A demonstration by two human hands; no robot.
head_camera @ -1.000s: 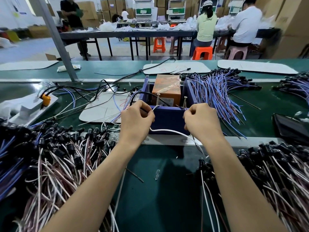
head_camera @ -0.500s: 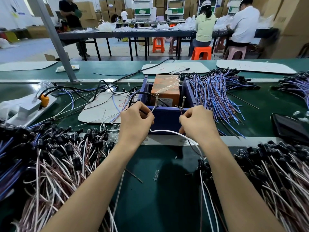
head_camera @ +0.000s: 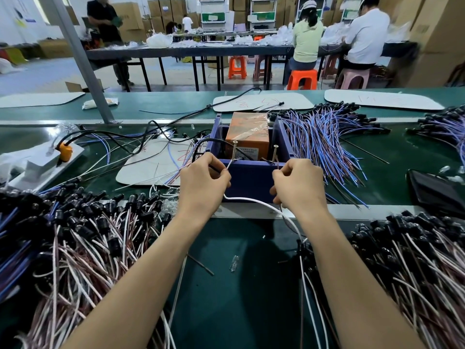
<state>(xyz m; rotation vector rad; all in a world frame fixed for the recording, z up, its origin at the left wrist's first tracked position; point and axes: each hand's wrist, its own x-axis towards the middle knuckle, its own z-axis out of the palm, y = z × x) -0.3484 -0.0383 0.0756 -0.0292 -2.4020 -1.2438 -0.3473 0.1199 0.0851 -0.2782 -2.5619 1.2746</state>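
Lead-to-post step at the jig. The left hand [head_camera: 201, 187], fingers curled, pinched the bared end of the white wire [head_camera: 254, 200] at the foot of the left screw [head_camera: 234, 149] just above its fingertips; whether they touched could not be told. The right hand [head_camera: 298, 187], likewise curled, pinched a thin dark lead [head_camera: 277, 167] just below the right screw [head_camera: 274, 153]. The wire sagged between both grips, before the blue box [head_camera: 249, 182]. The next move probably called for pressing each end squarely against its screw.

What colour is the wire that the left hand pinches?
The wire is white, clearest in the head view.
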